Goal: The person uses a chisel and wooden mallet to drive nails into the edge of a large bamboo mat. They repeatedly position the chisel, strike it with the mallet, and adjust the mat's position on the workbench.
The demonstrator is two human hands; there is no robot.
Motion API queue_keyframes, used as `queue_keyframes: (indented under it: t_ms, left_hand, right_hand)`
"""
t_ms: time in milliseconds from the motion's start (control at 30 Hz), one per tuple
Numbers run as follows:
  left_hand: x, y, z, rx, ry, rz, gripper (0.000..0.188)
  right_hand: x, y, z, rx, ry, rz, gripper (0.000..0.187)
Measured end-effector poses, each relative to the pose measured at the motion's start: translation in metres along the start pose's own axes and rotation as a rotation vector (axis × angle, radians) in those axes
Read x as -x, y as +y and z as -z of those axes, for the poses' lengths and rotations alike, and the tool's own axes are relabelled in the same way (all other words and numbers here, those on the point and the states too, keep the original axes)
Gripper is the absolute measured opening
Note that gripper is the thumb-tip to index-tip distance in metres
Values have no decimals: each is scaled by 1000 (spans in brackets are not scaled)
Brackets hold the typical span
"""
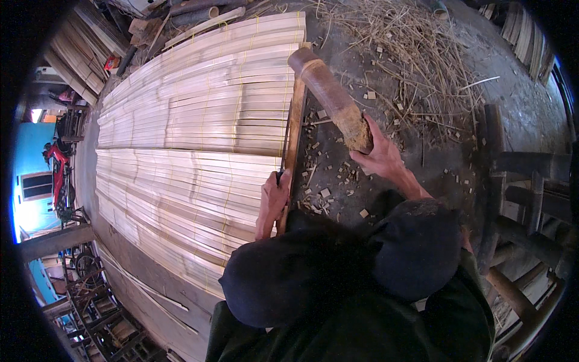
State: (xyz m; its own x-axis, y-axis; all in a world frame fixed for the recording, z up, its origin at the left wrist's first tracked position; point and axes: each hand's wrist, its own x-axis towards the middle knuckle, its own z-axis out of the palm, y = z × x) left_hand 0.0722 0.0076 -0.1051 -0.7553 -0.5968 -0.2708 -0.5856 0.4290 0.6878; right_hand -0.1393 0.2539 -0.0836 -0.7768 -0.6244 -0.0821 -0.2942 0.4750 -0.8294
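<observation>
Head view shows our right hand [379, 158] closed around the lower end of a thick bamboo log [330, 99], which slants up and away from the grip. Our left hand [275, 196] clenches a knife handle, its blade [284, 145] running upward from the fist along a wooden bar [294, 130] beside a mat of bamboo slats [193, 120].

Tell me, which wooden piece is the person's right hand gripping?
The thick round log, held by the right hand; the left hand steadies the thin flat strip.
</observation>
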Motion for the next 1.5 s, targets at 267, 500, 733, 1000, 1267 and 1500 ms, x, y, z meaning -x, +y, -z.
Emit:
queue_keyframes:
  t_ms: [267, 500, 733, 1000, 1267, 1500]
  left_hand:
    - [8, 20, -16, 22, -28, -11, 42]
    - [30, 14, -10, 95, -68, 116, 40]
    - [26, 13, -16, 142, -106, 160, 37]
    - [26, -27, -30, -132, 130, -134, 38]
    - [43, 4, -3, -77, 17, 63, 41]
    - [52, -7, -5, -18, -42, 176, 38]
  right_hand:
    - [16, -11, 20, -17, 61, -25, 96]
    - [-21, -98, 58, -89, 348, 331, 95]
    - [-26, -56, 10, -155, 318, 416, 102]
    - [4, 8, -10, 114, -151, -30, 101]
    - [7, -19, 18, 37, 84, 66, 100]
    - [-17, -104, 55, -223, 436, 435, 107]
